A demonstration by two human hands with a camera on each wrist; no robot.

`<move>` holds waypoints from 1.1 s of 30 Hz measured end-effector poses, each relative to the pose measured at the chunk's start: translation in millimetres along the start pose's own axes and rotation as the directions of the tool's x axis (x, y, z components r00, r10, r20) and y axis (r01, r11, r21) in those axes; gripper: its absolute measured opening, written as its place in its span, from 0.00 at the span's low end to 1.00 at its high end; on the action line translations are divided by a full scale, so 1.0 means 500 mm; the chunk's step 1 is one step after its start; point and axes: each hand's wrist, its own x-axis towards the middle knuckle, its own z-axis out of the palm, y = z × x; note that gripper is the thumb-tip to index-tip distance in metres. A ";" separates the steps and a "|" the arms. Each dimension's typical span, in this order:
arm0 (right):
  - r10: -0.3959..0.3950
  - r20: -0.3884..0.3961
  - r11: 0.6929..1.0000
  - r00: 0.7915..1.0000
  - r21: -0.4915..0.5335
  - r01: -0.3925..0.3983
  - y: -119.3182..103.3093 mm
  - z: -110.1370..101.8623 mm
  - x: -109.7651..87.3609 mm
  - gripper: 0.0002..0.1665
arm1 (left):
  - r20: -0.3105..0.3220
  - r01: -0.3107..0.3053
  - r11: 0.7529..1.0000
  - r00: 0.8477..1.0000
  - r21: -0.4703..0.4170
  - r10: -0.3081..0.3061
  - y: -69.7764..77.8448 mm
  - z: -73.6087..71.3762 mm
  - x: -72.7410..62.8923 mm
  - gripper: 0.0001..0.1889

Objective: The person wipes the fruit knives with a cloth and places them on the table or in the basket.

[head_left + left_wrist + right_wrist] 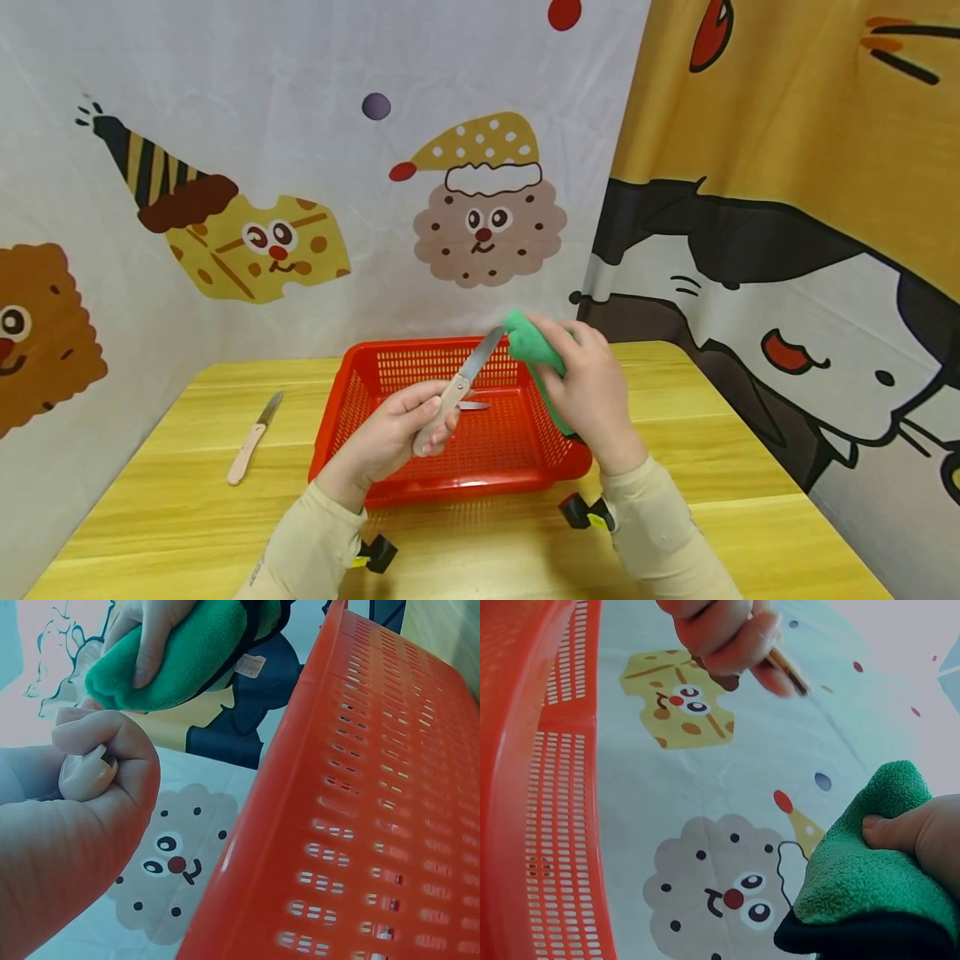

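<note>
My left hand (401, 425) grips the pale handle of a small knife (452, 402), its blade pointing up and to the right over the basket. In my right hand (592, 387) is a folded green cloth (534, 343) with a dark edge, right at the blade's tip. The left wrist view shows the handle's butt end (88, 774) inside the curled left fingers. In the right wrist view the right thumb presses on the fuzzy cloth (870, 862), and the blade runs toward it. A red plastic basket (480, 483) stands under both hands.
Inside the basket lies another knife (474, 406), partly hidden behind the left hand. A further knife with a pale handle (246, 454) rests on the wooden table (172, 517) to the left. A cartoon-printed curtain (300, 108) hangs behind the table.
</note>
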 end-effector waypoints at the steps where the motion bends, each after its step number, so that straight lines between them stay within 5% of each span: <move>1: 0.011 -0.004 1.000 1.000 0.003 -0.011 0.003 -0.001 -0.001 0.35 | 0.002 -0.001 1.000 1.000 0.003 0.001 0.001 0.000 0.000 0.17; 20: 0.098 -0.078 0.994 0.992 0.059 -0.094 0.046 -0.023 -0.033 0.34 | -0.011 -0.014 1.000 1.000 -0.023 0.014 0.002 -0.005 -0.007 0.17; 33: 0.141 -0.106 0.989 0.984 0.066 -0.134 0.061 -0.029 -0.056 0.35 | -0.196 0.067 0.983 0.980 0.169 -0.033 0.020 0.011 -0.009 0.18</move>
